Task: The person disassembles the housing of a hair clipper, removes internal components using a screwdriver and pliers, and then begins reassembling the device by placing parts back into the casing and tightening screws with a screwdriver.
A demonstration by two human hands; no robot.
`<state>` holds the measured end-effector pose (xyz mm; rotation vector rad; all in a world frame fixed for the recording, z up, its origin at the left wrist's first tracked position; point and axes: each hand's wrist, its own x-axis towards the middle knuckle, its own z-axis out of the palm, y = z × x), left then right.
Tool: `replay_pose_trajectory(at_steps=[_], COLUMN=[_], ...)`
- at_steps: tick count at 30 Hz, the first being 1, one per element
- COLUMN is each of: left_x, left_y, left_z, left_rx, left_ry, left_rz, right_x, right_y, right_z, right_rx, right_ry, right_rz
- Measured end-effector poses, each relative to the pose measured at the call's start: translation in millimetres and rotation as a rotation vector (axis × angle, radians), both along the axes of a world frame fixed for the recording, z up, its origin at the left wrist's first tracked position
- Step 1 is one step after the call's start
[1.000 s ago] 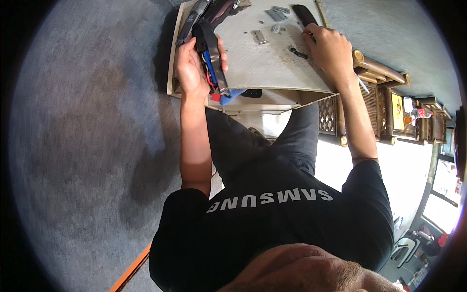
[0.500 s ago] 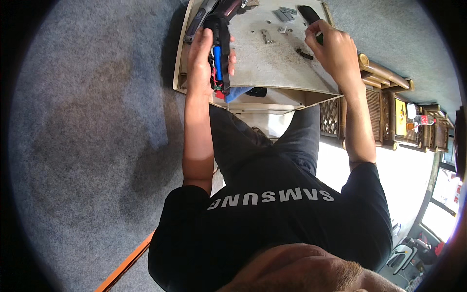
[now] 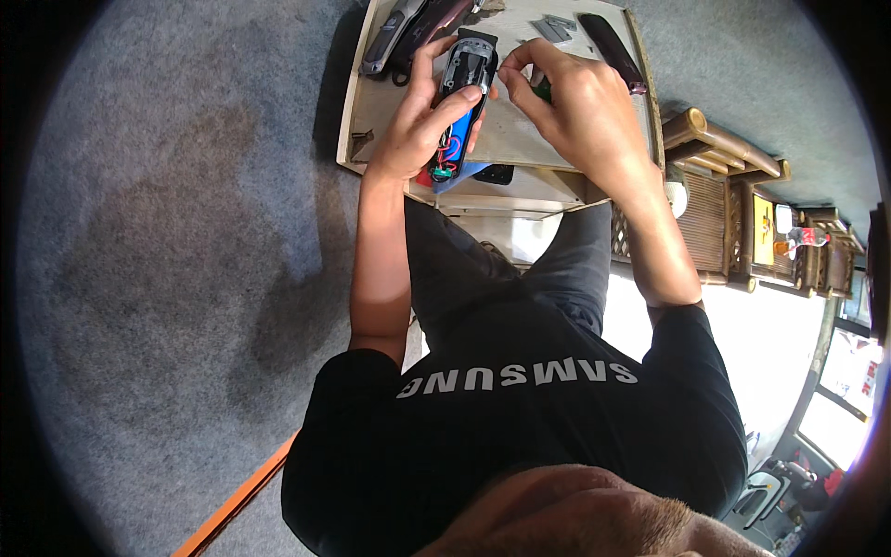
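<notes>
- Left hand (image 3: 418, 130) is gripping an opened hair clipper (image 3: 461, 102), fingers wrapped around its body, thumb lying along one side.
- The clipper is being held up just over the near part of a small pale table (image 3: 367, 111); its cover is off, and a blue battery (image 3: 455, 139) and red wires are showing inside.
- Right hand (image 3: 575, 107) is sitting just beside the clipper's upper end, fingertips (image 3: 513, 74) pinched narrow close to it; something green is peeking out under the fingers, cannot tell what it is.
- A dark clipper shell (image 3: 608, 46) is lying on the table's far right; two more dark clipper bodies (image 3: 413, 32) are lying at the far left.
- Small grey metal parts (image 3: 557, 28) are lying near the far edge.
- Grey carpet (image 3: 167, 278) is showing around the table; a bamboo stand (image 3: 719, 176) is standing to the right.
</notes>
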<state>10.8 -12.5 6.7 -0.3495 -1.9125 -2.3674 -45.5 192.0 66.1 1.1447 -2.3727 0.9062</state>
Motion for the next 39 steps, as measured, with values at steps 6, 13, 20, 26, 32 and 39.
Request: replay_pose_trajectory(at_steps=[6,13,20,26,32,39], left_x=[2,2,2,3,4,3], left_y=[0,0,0,0,-2,0], left_z=[-3,-1,-3,0,3,0], left_rx=[-0.013,-0.049,-0.056,-0.034,-0.021,-0.02], left_ry=[-0.028,0.014,0.034,-0.013,-0.068,-0.03], left_rz=[0.011,0.003,0.01,0.0,-0.007,0.015], right_x=[-5,-5,-5,-2,0,12], right_y=[-6,-11,-12,-13,-14,-12], right_z=[-5,-5,-5,-8,-11,0], right_rx=[0.076,0.081,0.096,0.061,0.051,0.042], right_ry=[-0.059,-0.064,-0.044,-0.056,-0.025,-0.182], right_rz=[-0.04,-0.026,-0.053,-0.086,-0.096,-0.097])
